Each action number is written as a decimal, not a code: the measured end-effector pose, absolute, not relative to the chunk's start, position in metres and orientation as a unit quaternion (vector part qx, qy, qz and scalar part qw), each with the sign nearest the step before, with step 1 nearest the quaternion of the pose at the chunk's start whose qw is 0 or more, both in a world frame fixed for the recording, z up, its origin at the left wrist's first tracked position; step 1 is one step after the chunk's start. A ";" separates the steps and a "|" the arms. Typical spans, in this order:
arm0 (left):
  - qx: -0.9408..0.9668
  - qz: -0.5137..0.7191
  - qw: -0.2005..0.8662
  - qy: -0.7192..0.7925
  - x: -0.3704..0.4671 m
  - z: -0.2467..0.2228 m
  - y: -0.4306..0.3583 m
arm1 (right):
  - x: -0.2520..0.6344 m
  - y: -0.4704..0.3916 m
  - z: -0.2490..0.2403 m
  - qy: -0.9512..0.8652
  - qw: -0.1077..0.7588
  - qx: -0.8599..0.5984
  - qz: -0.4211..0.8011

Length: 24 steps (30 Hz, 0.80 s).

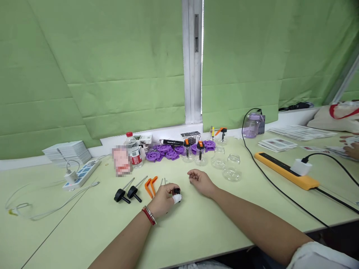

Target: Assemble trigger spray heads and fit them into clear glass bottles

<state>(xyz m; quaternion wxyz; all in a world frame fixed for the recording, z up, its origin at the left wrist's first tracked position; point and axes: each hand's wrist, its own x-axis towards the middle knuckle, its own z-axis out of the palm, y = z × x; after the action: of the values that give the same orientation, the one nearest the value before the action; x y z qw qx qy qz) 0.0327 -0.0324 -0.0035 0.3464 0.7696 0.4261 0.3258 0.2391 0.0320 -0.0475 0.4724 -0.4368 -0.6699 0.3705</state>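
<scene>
We hold a small black cap [176, 191] pinched in the fingertips of our left hand [164, 200], one of which wears a white bandage or wrap; the cap sits at the right edge of that hand, just above the table [196, 228], and it is too small to tell which way its long axis runs. Our right hand [199, 182] rests on the table just to the right and slightly farther off, its fingers loosely curled and a little apart, clamped on nothing we can make out, so the cap lies to its near left with a small gap between. The left hand is plainly the nearer one, already on the piece. Left of it lie two orange levers [150, 186], a couple of thin metal pins, and two black knobs on rods [127, 192]. Farther away stand clear glass jars [232, 167], some with orange-and-black tops, behind them purple plastic discs [165, 152] and a water bottle [134, 153]. A yellow power strip [286, 171] lies at the right, a white one [81, 174] at the left. The surface is pale green laminate; green blinds cover the window beyond, and another person's hand [350, 147] works at the far right.
</scene>
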 end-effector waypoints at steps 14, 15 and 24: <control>0.781 0.320 0.313 0.436 0.032 -0.001 -0.033 | 0.250 0.012 -0.020 -0.742 0.261 -0.577 0.222; 0.780 0.318 0.314 0.437 0.032 -0.001 -0.033 | 0.250 0.011 -0.021 -0.746 0.259 -0.572 0.222; 0.781 0.315 0.312 0.439 0.031 -0.004 -0.032 | 0.245 0.011 -0.027 -0.777 0.307 -0.520 0.176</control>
<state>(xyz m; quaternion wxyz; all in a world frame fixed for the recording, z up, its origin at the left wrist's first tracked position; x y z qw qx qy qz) 0.0306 -0.0317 -0.0042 0.3125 0.7813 0.4388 0.3153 0.2448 0.0113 -0.0268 0.3072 -0.5199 -0.7773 0.1765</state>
